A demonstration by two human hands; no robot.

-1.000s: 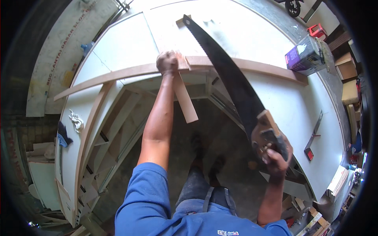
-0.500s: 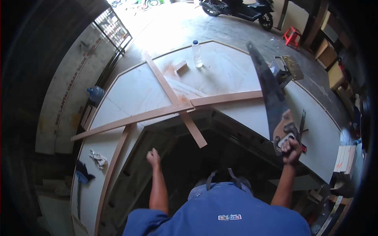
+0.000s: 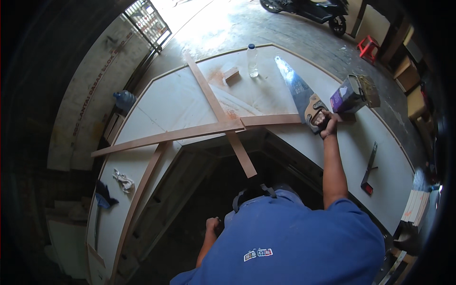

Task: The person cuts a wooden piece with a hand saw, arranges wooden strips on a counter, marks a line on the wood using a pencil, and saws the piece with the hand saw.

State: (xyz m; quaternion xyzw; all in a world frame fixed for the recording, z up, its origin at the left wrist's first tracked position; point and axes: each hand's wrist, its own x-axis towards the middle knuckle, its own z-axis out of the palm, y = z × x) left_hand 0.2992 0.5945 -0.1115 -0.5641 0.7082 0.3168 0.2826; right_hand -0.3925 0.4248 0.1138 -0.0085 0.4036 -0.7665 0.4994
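Observation:
My right hand grips a handsaw by its wooden handle. Its wide metal blade points forward and left over the white angled worktop. Under the saw runs a long wooden strip that meets a left-hand strip near the middle. A shorter strip crosses there, its near end jutting past the worktop's inner edge. Low beside my body, my left hand is closed; something dark shows at its fingers, too unclear to name.
A wood block and a clear bottle stand farther back. Right of the saw sits an open tin, with a try square nearer. Another strip, a white cloth and a dark blue cloth lie left.
My right hand has carried the saw forward and left, over the worktop and the strip. My left hand has dropped back toward my body. The view has shifted slightly.

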